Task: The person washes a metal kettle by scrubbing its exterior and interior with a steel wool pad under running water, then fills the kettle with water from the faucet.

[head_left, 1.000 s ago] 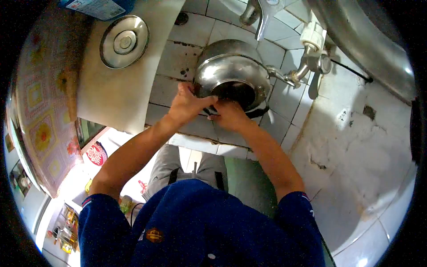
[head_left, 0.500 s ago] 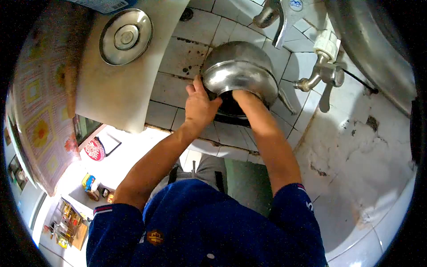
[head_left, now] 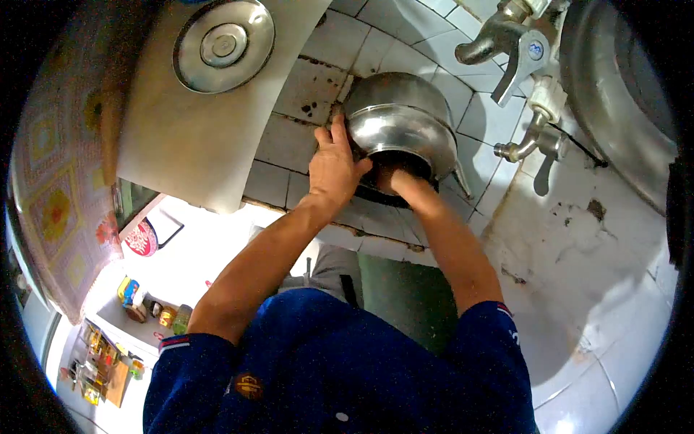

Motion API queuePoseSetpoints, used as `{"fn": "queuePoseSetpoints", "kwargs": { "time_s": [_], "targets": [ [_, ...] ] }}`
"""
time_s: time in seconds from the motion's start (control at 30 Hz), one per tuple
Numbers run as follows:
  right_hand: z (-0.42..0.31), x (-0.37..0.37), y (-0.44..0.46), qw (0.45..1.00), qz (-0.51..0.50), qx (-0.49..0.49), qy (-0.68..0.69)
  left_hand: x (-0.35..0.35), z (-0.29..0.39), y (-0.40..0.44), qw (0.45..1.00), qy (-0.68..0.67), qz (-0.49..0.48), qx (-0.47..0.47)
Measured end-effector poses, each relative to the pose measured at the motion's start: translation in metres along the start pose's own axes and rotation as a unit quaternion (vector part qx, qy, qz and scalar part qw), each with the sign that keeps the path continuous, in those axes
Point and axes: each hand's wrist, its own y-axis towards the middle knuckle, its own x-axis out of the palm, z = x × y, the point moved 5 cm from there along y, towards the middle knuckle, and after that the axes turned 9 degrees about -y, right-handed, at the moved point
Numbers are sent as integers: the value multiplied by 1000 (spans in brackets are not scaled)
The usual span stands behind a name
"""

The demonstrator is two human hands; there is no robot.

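Observation:
A steel kettle lies tipped on the tiled surface with its mouth facing me. Its spout points to the right. My left hand grips the kettle's left side, fingers along the outer wall and thumb near the rim. Through the dark mouth goes my right hand; its fingers are hidden inside, and whether they hold anything does not show. A round steel lid with a central knob rests on the pale board at upper left.
Two metal taps stand to the right, one with a lever handle, the other lower. A large steel vessel fills the upper right. The pale board borders the tiles on the left, beside a patterned cloth.
My right hand has drawn back slightly toward the kettle's mouth, showing more of the wrist. The kettle's opening faces me a little more. The camera view has shifted.

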Motion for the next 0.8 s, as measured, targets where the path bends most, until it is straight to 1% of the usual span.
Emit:
{"fn": "queuePoseSetpoints", "kwargs": {
  "time_s": [0.07,0.13,0.17,0.2,0.23,0.27,0.33,0.37,0.4,0.47,0.5,0.53,0.57,0.6,0.63,0.67,0.7,0.77,0.8],
  "targets": [
    [14,3,-17,1000,-17,0,-11,0,5,-2,1000,9,-19,13],
    [17,0,-34,1000,-10,-19,3,-1,9,1,999,19,-12,30],
    [8,-7,-42,999,5,-47,13,-4,13,6,998,33,-3,49],
    [-13,-29,-56,989,-82,-115,34,-7,13,9,998,34,-2,49],
    [-27,-43,-64,987,-69,-146,18,-11,15,10,997,46,-4,65],
    [-40,-60,-74,987,-68,-147,18,-15,18,12,995,59,-4,82],
    [-57,-94,-92,988,27,-104,111,-20,19,12,994,72,-3,81],
    [-55,-79,-86,994,-56,-91,37,-22,20,13,993,82,0,81],
    [-51,-76,-82,994,-53,-91,38,-23,22,15,993,90,4,81],
    [-40,-67,-77,990,-96,-106,3,-26,29,13,992,85,13,95],
    [-32,-67,-70,990,-96,-107,5,-28,32,11,991,78,22,104],
    [-29,-67,-61,977,-110,-179,30,-27,33,11,991,81,22,104],
    [-29,-67,-56,959,-124,-248,55,-27,36,11,989,75,31,126],
    [-32,-80,-51,960,-123,-246,56,-26,39,11,986,67,39,149],
    [-29,-88,-44,978,-150,-140,40,-24,38,12,986,68,38,150],
    [-27,-99,-39,984,-175,-31,22,-25,36,12,983,61,44,167],
    [-19,-92,-22,990,-142,18,14,-25,35,11,980,55,49,184],
    [-6,-69,13,999,-27,21,26,-23,34,6,979,57,49,187],
    [1,-62,23,999,5,16,35,-23,35,4,979,57,51,190]
  ]
}}
